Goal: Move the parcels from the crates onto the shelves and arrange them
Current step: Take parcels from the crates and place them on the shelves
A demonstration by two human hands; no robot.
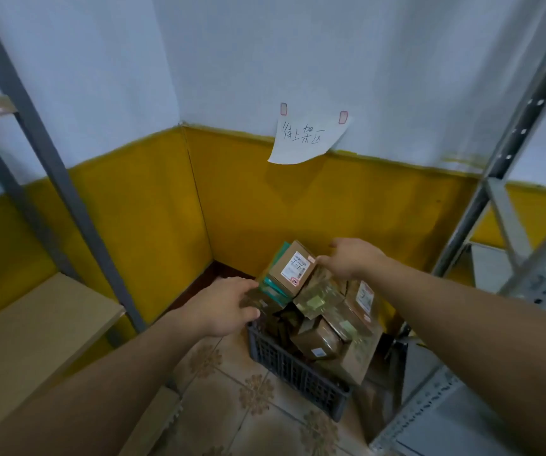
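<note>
A dark plastic crate stands on the tiled floor in the room's corner, heaped with several cardboard parcels. On top lies a small brown box with a white label, with a teal packet under it. My left hand reaches in from the left, its fingers at the teal packet's left edge. My right hand reaches from the right, its fingertips touching the labelled box's right corner. Neither hand's fingers visibly close round a parcel.
A metal shelf rack with wooden boards stands at the left, its grey post near the crate. A light grey metal rack stands at the right. A handwritten paper note hangs on the wall above the crate.
</note>
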